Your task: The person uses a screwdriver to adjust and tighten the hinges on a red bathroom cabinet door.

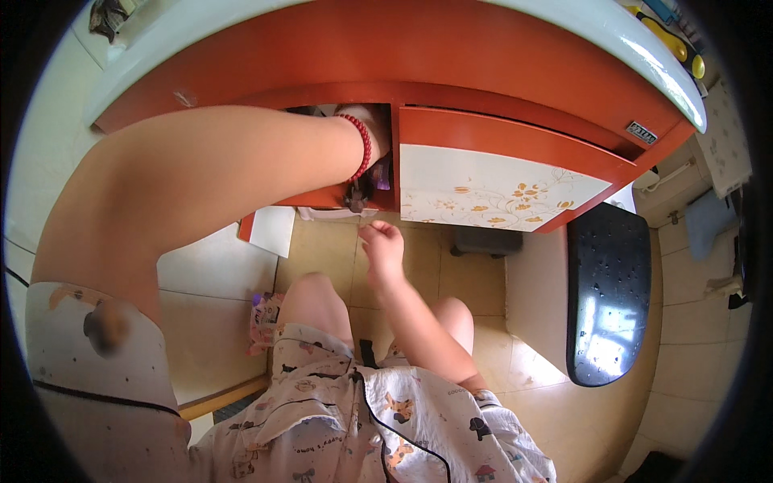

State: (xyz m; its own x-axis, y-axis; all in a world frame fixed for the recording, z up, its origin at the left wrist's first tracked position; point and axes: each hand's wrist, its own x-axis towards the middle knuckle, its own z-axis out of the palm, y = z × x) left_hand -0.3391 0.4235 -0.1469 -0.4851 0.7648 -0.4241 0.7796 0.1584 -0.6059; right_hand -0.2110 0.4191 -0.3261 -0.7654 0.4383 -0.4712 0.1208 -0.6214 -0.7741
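Observation:
My left arm reaches across into the open compartment of an orange-red cabinet (322, 48), a red beaded bracelet (361, 149) on its wrist. Only the back part of my left hand (375, 129) shows inside the opening; its fingers are hidden. Just below the hand, a dark object (357, 196) and something purple (382, 177) sit at the compartment's lower right corner. My right hand (382, 244) hovers in front of and below the opening, its fingers curled in a loose fist with nothing visible in them.
A closed white door with orange flowers (499, 189) lies right of the opening. The opened door (272, 231) hangs at the left. A pink packet (264, 322) stands beside my knee. At the right is a bin-like container with a wet black lid (609, 294); a dark grey object (485, 241) sits under the cabinet.

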